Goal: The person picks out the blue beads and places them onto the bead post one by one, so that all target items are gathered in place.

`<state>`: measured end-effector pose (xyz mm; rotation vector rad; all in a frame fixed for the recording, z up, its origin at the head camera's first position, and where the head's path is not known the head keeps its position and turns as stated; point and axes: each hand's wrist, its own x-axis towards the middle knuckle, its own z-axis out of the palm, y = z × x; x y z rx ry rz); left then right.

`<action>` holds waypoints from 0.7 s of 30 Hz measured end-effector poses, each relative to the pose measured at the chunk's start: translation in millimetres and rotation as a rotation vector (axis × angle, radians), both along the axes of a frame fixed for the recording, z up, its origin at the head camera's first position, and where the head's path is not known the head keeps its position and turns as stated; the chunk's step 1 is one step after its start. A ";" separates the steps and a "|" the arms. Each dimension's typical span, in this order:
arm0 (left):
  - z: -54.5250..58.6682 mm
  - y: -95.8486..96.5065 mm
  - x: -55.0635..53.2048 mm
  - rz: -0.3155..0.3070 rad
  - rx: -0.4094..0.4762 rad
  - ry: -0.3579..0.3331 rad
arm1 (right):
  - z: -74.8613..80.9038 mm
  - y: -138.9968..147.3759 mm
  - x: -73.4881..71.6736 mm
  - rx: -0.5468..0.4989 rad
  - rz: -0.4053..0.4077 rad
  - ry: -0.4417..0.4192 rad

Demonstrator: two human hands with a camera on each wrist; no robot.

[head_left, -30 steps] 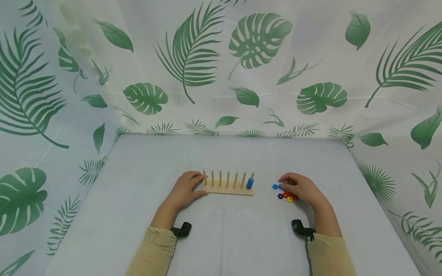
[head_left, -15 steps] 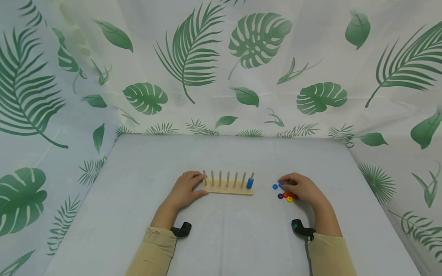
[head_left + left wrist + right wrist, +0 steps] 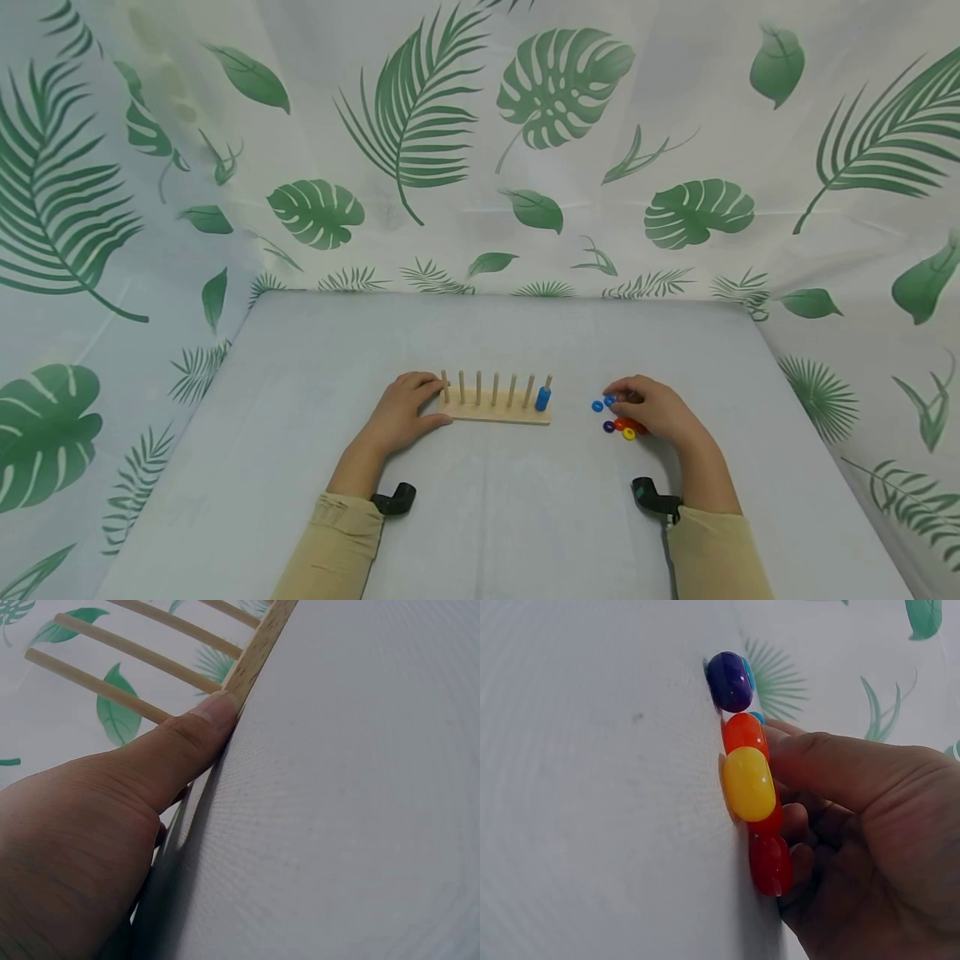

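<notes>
A wooden peg board [image 3: 495, 413] with a row of upright pegs lies mid-table. Blue rings [image 3: 542, 399] are stacked on its rightmost peg; the other pegs are bare. My left hand [image 3: 405, 410] grips the board's left end, thumb on the front edge, fingers behind. To the right, my right hand [image 3: 651, 407] pinches a blue ring [image 3: 610, 401] between thumb and fingertips, close over the table. In the right wrist view that ring is mostly hidden behind an orange bead-like ring [image 3: 744, 735] and the thumb.
Loose rings lie by my right hand: another blue ring [image 3: 597, 406], a purple one [image 3: 730, 681], a yellow one [image 3: 749, 784] and red ones [image 3: 770, 864]. A leaf-patterned curtain [image 3: 450, 150] rises behind the grey-white table [image 3: 480, 517].
The blue ring at my right fingertips has shifted slightly away from me and shows more. My left hand and the peg board have stayed still.
</notes>
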<state>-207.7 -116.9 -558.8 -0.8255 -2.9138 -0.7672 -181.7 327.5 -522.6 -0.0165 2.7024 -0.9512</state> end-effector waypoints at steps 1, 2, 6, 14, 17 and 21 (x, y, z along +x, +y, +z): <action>0.0 0.0 0.1 0.000 0.001 0.001 | -0.3 0.1 -0.2 0.003 -0.001 0.000; 0.0 -0.1 0.2 -0.001 0.001 0.001 | -0.6 0.1 -0.4 0.002 -0.001 0.000; 0.4 -0.3 0.5 -0.006 0.003 0.009 | -2.1 0.1 -1.1 -0.010 -0.012 0.000; 0.0 -0.6 -0.1 -0.005 0.004 0.004 | -3.4 0.0 -2.0 -0.004 -0.024 0.000; 0.0 -0.6 -0.3 -0.003 -0.001 0.000 | -2.1 -0.5 -1.7 0.008 -0.027 0.007; -0.1 -0.6 -0.3 -0.003 -0.006 -0.004 | 1.8 -2.2 -0.9 0.021 -0.040 0.030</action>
